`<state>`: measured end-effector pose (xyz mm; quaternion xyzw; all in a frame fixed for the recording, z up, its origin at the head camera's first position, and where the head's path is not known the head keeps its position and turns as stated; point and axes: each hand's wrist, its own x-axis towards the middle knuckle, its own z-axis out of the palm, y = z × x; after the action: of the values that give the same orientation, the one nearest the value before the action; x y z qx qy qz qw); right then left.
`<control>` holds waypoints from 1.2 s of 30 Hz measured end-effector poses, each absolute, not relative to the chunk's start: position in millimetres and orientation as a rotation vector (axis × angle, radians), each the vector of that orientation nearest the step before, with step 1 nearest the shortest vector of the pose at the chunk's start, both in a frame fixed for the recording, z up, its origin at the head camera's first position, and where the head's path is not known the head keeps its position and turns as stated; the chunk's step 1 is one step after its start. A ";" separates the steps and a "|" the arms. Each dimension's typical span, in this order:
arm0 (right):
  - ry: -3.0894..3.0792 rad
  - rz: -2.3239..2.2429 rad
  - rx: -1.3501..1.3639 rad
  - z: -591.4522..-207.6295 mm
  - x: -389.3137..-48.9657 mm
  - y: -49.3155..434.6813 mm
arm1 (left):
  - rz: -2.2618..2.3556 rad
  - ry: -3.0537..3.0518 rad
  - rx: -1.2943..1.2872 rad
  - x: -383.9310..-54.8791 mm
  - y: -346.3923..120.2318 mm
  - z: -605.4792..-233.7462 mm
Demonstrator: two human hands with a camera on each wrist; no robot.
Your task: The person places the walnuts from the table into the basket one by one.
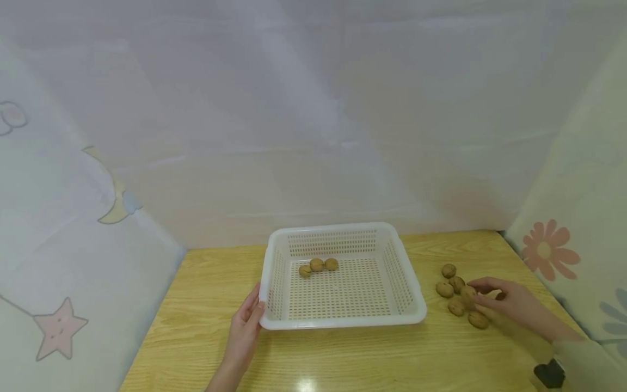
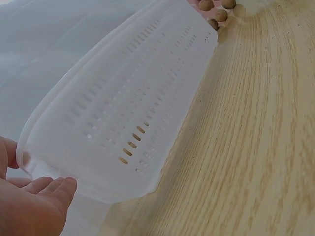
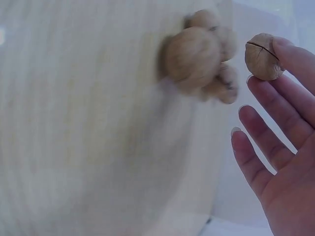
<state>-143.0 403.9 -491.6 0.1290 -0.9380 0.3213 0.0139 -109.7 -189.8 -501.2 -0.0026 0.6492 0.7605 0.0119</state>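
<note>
A white plastic basket (image 1: 343, 322) with slotted walls stands on the wooden table, and three walnuts (image 1: 317, 265) lie inside it toward the back left. My left hand (image 1: 243, 325) grips the basket's left rim near the front corner, thumb on top and fingers beneath, as the left wrist view also shows. At the right, my right hand (image 1: 509, 302) pinches one walnut (image 3: 263, 56) between thumb and fingertips; a dark crack runs across its shell. Just below and beside that hand, several loose walnuts (image 1: 444, 289) lie in a cluster on the table.
The wooden table (image 1: 206, 305) runs back to a pale cloth wall (image 1: 313, 136). Printed cloth sides with a star (image 1: 61, 328) at left and a flower (image 1: 551, 249) at right close in the table. A dark object (image 1: 549, 374) shows at the right sleeve.
</note>
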 end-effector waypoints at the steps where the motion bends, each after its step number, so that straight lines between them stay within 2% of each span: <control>1: -2.916 1.009 0.408 -487.3 -143.6 401.7 | 2.373 2.023 -0.011 -109.7 -190.0 -501.4; 20: -2.928 0.924 0.585 -418.0 -167.5 348.8 | 2.356 2.019 -0.057 -108.6 -190.9 -499.7; 25: -2.975 0.948 0.560 -402.0 -177.7 329.2 | 2.353 2.019 -0.068 -108.7 -190.6 -498.8; 30: -3.022 0.985 0.563 -385.0 -190.3 307.8 | 2.359 2.010 -0.040 -109.1 -189.8 -498.2; 36: -2.934 1.012 0.715 -374.1 -215.5 279.3 | 2.357 2.012 -0.027 -109.5 -190.1 -498.6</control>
<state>-215.5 279.3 -374.1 0.2245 -0.9209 0.3178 -0.0217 -109.5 -190.1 -498.6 -0.0086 0.6491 0.7604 0.0214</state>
